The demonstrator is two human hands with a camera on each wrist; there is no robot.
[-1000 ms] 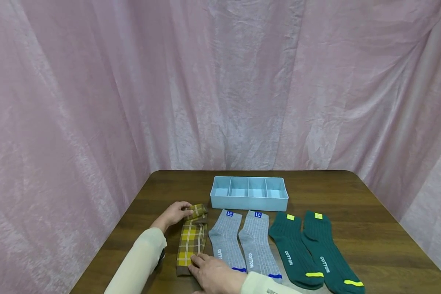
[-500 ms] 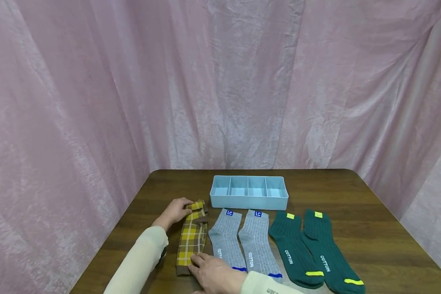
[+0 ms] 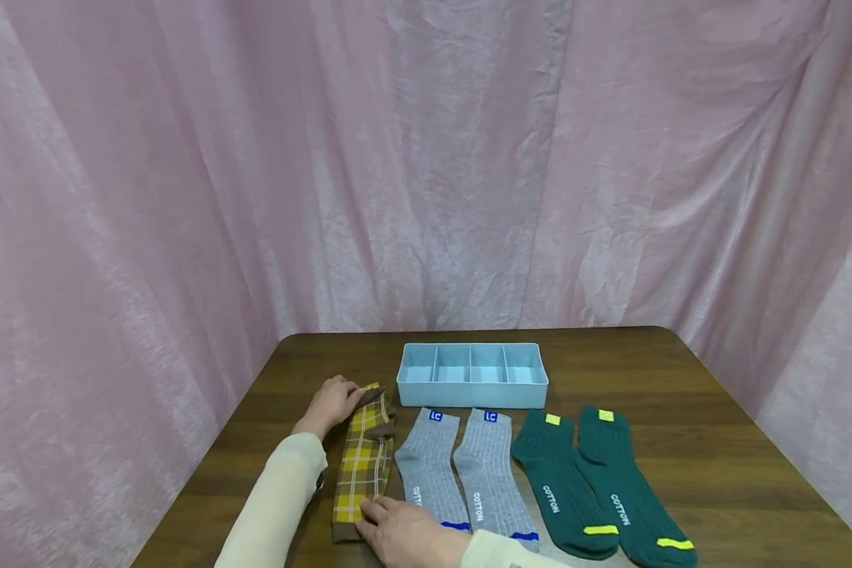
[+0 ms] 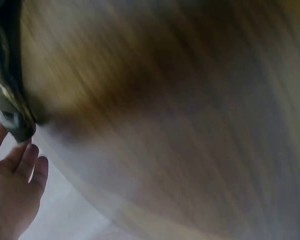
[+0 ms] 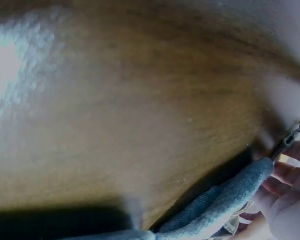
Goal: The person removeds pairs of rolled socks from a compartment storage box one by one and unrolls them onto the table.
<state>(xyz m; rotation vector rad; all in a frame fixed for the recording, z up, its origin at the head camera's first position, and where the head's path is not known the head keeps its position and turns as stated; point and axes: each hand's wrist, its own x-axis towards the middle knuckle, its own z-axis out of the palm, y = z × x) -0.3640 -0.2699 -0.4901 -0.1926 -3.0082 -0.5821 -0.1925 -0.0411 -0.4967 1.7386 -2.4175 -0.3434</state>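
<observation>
A yellow and brown plaid sock point(image 3: 364, 457) lies lengthwise at the left of the row on the table. My left hand point(image 3: 332, 402) pinches its far end, and in the left wrist view the left hand point(image 4: 17, 185) has its fingertips at the sock's edge point(image 4: 17, 112). The fingers of my right hand point(image 3: 405, 532) lie extended on the sock's near end, by its brown band. Right beside it are two grey socks point(image 3: 433, 457) with blue tags, the nearer one partly under my right hand. In the right wrist view a grey sock point(image 5: 225, 200) runs beside the right hand point(image 5: 290, 200).
Behind the socks stands a light blue box point(image 3: 472, 393) with several compartments. To the right lie two dark green socks point(image 3: 561, 481) with yellow tags and toe stripes. The brown wooden table point(image 3: 710, 442) ends at a pink curtain point(image 3: 468, 158).
My left hand has moved slightly away from me with the sock's far end, which has gone from bunched to more drawn out. The right hand stays on the near end. The head view has shifted slightly.
</observation>
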